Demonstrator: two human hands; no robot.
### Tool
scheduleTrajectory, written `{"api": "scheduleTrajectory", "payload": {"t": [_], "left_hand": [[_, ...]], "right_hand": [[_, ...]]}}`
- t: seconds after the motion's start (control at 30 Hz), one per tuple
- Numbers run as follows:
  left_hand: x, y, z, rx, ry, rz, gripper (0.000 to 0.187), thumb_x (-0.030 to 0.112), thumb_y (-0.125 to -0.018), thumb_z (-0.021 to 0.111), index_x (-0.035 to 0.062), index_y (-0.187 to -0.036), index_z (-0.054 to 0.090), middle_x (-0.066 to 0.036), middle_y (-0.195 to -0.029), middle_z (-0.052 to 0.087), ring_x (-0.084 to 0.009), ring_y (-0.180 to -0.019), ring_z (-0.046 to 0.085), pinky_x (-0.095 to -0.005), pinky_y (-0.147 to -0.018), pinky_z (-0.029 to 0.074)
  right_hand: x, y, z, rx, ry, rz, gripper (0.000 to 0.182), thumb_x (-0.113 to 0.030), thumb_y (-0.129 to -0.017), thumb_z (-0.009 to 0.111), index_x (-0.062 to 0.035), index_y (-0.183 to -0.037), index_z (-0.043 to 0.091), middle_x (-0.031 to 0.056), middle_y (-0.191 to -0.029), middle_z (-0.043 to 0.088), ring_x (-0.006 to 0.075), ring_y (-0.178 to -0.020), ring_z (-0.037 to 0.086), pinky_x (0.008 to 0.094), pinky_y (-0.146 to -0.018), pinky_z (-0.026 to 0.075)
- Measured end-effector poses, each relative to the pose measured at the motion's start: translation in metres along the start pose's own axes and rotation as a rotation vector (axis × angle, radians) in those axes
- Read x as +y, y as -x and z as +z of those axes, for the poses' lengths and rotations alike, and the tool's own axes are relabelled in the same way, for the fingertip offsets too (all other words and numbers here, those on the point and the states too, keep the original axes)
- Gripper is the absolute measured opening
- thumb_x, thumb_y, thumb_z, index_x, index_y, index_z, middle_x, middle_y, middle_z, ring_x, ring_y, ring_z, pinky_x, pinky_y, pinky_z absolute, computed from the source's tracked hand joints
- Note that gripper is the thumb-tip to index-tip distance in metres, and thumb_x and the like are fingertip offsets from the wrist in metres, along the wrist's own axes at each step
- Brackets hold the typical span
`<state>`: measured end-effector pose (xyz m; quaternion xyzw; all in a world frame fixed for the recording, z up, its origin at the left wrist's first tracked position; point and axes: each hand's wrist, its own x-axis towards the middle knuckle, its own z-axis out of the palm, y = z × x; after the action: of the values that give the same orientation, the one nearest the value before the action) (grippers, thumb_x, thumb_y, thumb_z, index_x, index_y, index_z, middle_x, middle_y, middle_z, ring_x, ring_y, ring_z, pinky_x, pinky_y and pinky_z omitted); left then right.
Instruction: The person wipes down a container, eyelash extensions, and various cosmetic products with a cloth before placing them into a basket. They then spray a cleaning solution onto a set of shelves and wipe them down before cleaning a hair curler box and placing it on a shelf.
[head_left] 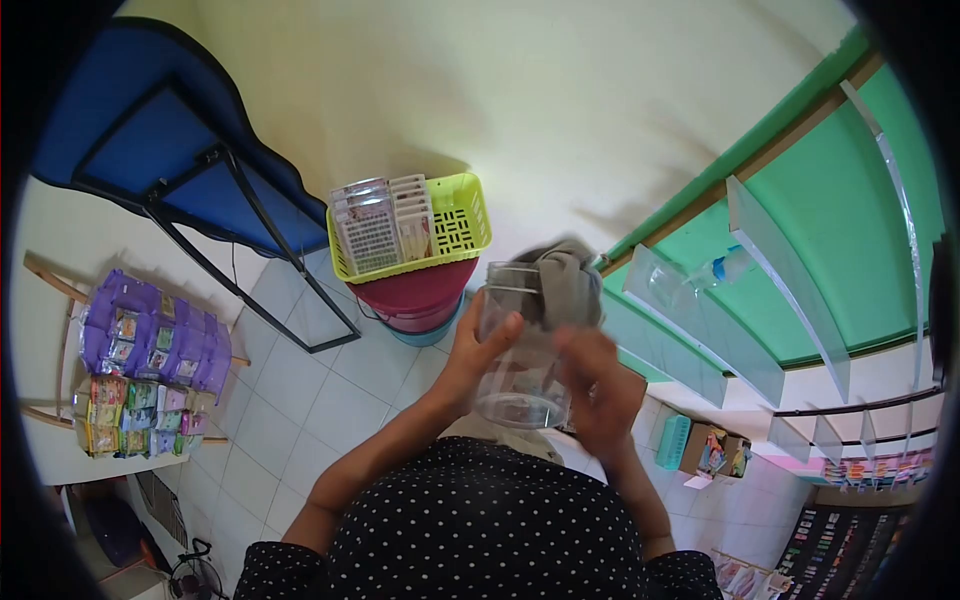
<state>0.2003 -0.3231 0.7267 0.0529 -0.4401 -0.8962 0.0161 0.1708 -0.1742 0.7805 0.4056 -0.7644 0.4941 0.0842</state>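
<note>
In front of my body, my left hand (478, 350) is wrapped round a clear plastic jar (525, 385), its thumb lying across the near side. The jar stands nearly upright in the hand, and its wall is see-through. A grey cloth (572, 285) is bunched at the upper right of the jar, by its rim. My right hand (602, 390) is smeared by motion at the jar's right side. Its curled fingers hold the lower part of the cloth against the jar; the exact finger contact is blurred.
A yellow-green basket (460, 265) holding boxed packs (372, 230) rests on a maroon-lidded bucket (415, 298). Green-backed shelves (745, 290) carry a clear container (672, 280) on the right. A folded blue table (180, 120) leans at left, near a purple rack (150, 335). Floor boxes (715, 450) sit lower right.
</note>
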Motion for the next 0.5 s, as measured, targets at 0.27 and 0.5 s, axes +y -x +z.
{"api": "scheduleTrajectory", "payload": {"t": [0.27,0.5], "left_hand": [[-0.016,-0.006,-0.001,0.036,-0.052,0.175,0.067,0.036,-0.076,0.062,0.0048,-0.126,0.029,-0.010,-0.112,0.046,-0.0182,-0.103,0.046,-0.0296,-0.085,0.040],[0.019,-0.005,0.012,0.202,-0.032,0.211,0.072,0.032,-0.075,0.063,0.0023,-0.127,0.025,-0.013,-0.119,0.040,-0.0209,-0.108,0.042,-0.0314,-0.091,0.036]], "right_hand": [[-0.007,-0.010,-0.009,-0.476,0.243,-0.227,0.039,-0.029,-0.084,0.047,-0.0146,-0.119,0.049,0.0043,-0.117,0.052,0.0190,-0.117,0.041,0.0403,-0.094,0.026],[0.014,0.020,0.016,-0.103,-0.262,0.103,0.065,-0.044,-0.083,0.040,-0.0005,-0.130,0.029,0.0235,-0.134,0.023,0.0352,-0.128,0.014,0.0477,-0.102,0.006]]}}
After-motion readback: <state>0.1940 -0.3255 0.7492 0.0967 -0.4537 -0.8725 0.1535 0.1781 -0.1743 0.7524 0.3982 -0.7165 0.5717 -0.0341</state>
